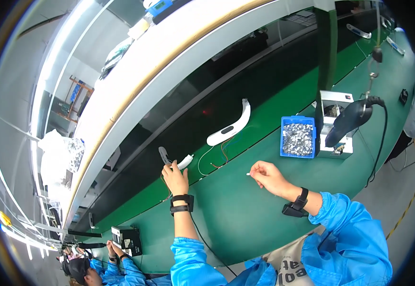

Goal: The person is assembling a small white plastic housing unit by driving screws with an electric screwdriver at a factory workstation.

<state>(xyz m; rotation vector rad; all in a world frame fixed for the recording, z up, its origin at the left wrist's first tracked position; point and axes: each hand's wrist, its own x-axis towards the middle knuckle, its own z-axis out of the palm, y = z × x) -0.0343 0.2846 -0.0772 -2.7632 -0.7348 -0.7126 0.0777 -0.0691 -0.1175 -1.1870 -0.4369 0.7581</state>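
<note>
My left hand (176,180) reaches over the belt, its fingers closed over the middle of a curved white and grey housing (185,162). The hand hides part of that housing, and thin wires hang beside it. Over the green table, my right hand (270,178) pinches a small white piece (249,174) between thumb and fingertips; the piece is too small to name. Farther off, a second curved white housing (229,132) with a dark oval slot lies on the belt, its thin wires trailing toward the table.
A blue bin (298,155) full of small metallic pieces stands right of centre, beside a silver bench machine (336,151). A black corded tool (349,123) hangs before the machine. At the lower left a co-worker (86,271) sits near a black box (130,240).
</note>
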